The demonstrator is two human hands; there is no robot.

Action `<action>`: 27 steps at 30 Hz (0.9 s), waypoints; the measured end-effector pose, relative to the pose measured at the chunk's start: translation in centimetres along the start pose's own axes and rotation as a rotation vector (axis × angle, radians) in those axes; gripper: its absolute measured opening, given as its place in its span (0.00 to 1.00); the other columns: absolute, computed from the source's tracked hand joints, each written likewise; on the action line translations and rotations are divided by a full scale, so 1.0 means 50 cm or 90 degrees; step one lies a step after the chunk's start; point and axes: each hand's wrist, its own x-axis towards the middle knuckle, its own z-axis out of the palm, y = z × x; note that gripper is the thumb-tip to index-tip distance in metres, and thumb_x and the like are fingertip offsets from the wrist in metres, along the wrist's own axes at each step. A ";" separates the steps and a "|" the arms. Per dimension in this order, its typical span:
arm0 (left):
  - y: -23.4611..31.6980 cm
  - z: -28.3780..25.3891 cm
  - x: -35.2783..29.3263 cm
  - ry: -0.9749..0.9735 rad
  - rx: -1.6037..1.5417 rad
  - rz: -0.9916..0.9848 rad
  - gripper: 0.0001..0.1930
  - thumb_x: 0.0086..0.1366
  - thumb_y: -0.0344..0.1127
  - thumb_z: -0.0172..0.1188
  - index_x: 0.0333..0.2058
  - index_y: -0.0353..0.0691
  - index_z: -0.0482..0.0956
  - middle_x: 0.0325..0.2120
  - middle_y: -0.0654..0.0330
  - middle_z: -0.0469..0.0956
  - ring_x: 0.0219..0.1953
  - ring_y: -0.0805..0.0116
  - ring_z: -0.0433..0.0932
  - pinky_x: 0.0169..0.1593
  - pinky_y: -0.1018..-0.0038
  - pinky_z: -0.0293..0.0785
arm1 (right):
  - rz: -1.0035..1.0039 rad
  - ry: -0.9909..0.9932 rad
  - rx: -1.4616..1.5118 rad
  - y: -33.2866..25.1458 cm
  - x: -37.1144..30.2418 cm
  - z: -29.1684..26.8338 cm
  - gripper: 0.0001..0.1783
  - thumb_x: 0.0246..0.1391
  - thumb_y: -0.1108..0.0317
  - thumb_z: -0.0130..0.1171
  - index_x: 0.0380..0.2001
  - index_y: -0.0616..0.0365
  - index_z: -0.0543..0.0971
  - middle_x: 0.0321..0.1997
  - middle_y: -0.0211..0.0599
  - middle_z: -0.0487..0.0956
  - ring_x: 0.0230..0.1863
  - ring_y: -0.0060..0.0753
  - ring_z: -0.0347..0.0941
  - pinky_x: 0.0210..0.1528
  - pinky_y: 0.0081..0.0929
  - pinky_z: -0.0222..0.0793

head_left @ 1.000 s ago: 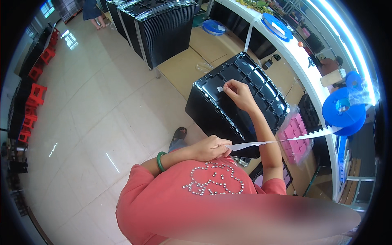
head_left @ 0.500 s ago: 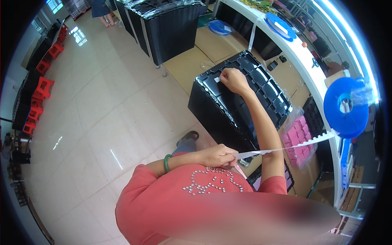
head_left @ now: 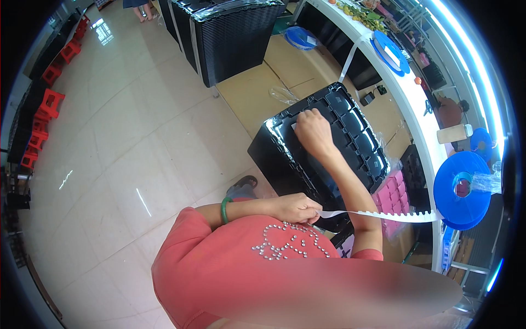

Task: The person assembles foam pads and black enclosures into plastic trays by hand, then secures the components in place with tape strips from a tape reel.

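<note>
My left hand, with a green bangle on its wrist, is held close to my red shirt and pinches the end of a white perforated strip. The strip runs right to a big blue reel. My right hand reaches out and presses down on the near corner of the top tray of a black compartment tray stack. A small white label shows at its fingertips.
Taller stacks of black trays stand at the back beside flat cardboard on the shiny floor. A long white bench on the right carries more blue reels. A pink box sits under it; red stools line the left.
My right hand has come down from hovering with the white label to pressing on the tray top. My left hand keeps its hold on the strip.
</note>
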 end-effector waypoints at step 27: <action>-0.184 0.428 0.215 -0.390 0.033 -0.120 0.13 0.69 0.36 0.46 0.48 0.36 0.71 0.25 0.60 0.75 0.29 0.69 0.75 0.37 0.71 0.71 | 0.935 -0.278 0.379 -0.120 -1.210 -0.234 0.14 0.49 0.69 0.65 0.39 0.62 0.85 0.34 0.38 0.85 0.34 0.29 0.80 0.38 0.24 0.73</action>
